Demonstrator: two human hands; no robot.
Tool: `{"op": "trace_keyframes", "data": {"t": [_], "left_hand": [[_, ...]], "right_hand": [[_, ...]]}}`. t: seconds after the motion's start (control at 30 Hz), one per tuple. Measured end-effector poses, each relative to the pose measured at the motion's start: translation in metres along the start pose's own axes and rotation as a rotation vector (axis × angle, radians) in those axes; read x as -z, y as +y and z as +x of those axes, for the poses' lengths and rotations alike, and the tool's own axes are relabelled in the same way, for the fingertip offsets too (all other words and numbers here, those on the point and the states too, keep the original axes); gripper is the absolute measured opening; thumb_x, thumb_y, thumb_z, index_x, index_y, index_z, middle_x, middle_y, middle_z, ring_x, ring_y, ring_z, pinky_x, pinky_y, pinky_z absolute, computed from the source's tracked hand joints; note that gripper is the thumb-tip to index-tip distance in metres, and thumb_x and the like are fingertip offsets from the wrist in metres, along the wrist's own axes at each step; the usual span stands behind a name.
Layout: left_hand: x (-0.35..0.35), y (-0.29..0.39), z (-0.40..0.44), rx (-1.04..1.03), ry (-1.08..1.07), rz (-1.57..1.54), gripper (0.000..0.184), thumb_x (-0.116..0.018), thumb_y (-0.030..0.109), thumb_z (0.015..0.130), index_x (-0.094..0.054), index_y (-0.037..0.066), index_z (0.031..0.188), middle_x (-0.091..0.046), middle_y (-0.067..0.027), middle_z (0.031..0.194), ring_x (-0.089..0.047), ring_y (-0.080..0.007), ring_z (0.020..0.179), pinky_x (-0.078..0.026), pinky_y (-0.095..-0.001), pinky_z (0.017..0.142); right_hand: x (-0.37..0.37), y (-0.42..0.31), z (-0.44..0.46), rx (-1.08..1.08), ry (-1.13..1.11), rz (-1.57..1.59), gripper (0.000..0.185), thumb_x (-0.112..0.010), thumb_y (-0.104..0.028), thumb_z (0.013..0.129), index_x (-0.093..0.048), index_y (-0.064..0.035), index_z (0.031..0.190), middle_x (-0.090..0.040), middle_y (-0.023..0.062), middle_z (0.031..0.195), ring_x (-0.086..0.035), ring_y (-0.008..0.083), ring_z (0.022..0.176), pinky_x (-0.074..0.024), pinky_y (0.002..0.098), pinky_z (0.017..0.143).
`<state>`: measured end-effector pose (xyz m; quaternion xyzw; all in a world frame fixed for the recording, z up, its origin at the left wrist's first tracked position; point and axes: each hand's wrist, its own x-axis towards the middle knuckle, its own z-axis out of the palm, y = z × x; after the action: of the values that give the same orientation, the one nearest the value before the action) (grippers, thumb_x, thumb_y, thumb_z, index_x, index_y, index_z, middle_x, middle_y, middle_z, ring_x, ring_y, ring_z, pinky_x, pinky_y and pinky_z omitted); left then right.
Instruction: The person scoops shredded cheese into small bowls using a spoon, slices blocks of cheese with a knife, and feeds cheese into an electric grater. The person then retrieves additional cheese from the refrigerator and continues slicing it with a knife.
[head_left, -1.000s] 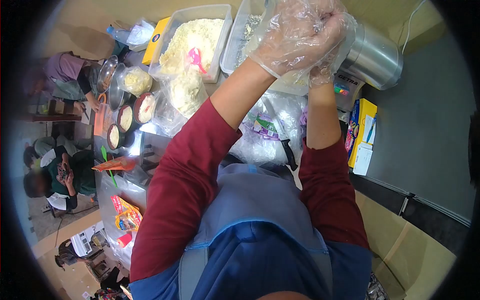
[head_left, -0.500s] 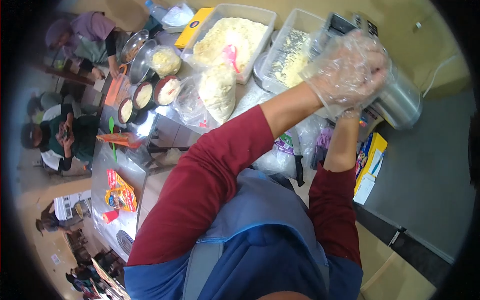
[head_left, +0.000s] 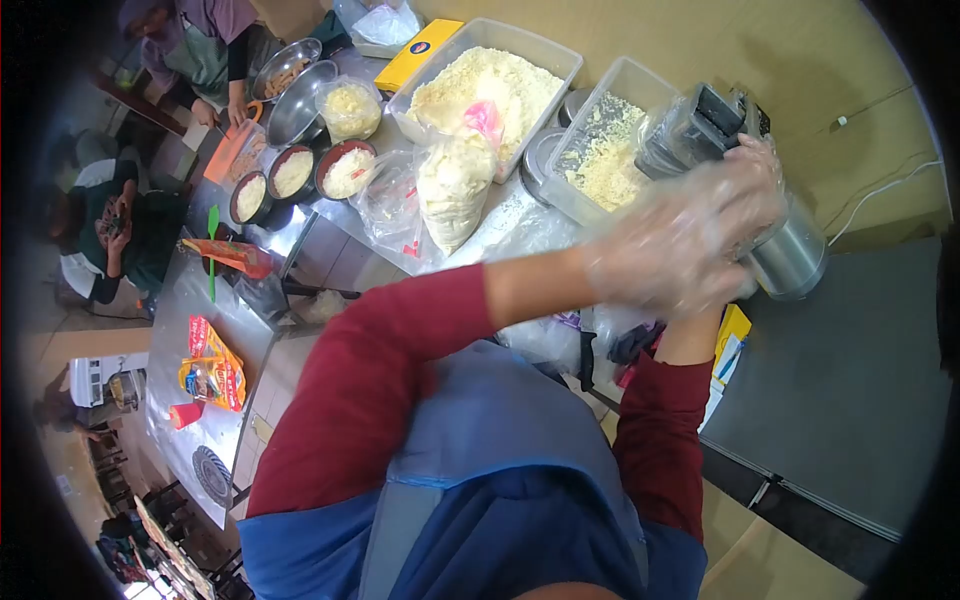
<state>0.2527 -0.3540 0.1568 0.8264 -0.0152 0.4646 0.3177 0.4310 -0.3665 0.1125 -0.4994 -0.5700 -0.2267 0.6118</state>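
Both hands wear clear plastic gloves. My left hand (head_left: 660, 240) is blurred and lies across my right wrist, in front of the small grey machine's lower side; what it holds, if anything, is unclear. My right hand (head_left: 758, 180) is partly hidden behind it, close to the grey machine (head_left: 690, 130) and the steel cylinder (head_left: 795, 255). Left of the machine sits a clear tub (head_left: 600, 150) with pale yellow shreds in it. Beside that, a larger tub (head_left: 485, 85) holds more shreds and a pink scoop (head_left: 485, 122). A filled plastic bag (head_left: 455, 190) stands in front of it.
Three dark bowls (head_left: 293, 173) of white shreds, steel bowls (head_left: 300, 105) and an orange tray (head_left: 235, 155) are at the left. A black-handled knife (head_left: 587, 355) lies below my hands. A person (head_left: 195, 50) works at the upper left; another (head_left: 110, 220) is below.
The view has shifted, and both arms have moved down relative to the machine. My hands, earlier close together in front of the machine, now uncover more of it. My left hand has become blurred.
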Motion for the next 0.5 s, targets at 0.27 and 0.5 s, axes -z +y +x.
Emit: {"op": "trace_keyframes", "data": {"t": [0.27, 0.5], "left_hand": [[0.084, -0.017, -0.171, 0.584, -0.466, -0.018, 0.053, -0.061, 0.013, 0.086, -0.041, 0.007, 0.135, -0.047, -0.0187, 0.132, -0.043, -0.0368, 0.125, -0.035, -0.0448, 0.106], [0.133, -0.038, -0.197, 0.774, -0.502, -0.033, 0.036, -0.057, 0.013, 0.090, -0.051, 0.007, 0.124, -0.054, -0.0185, 0.119, -0.052, -0.0354, 0.114, -0.042, -0.0419, 0.097]], "right_hand": [[-0.020, -0.028, 0.021, -0.147, 0.167, -0.076, 0.043, -0.039, -0.024, 0.095, -0.045, -0.0019, 0.058, -0.055, 0.0094, 0.064, -0.062, 0.0275, 0.085, -0.0392, 0.0499, 0.100], [-0.024, -0.029, 0.004, -0.158, 0.193, -0.118, 0.048, -0.034, -0.029, 0.098, -0.044, -0.0026, 0.060, -0.056, 0.0107, 0.070, -0.061, 0.0303, 0.089, -0.0345, 0.0573, 0.104]]}}
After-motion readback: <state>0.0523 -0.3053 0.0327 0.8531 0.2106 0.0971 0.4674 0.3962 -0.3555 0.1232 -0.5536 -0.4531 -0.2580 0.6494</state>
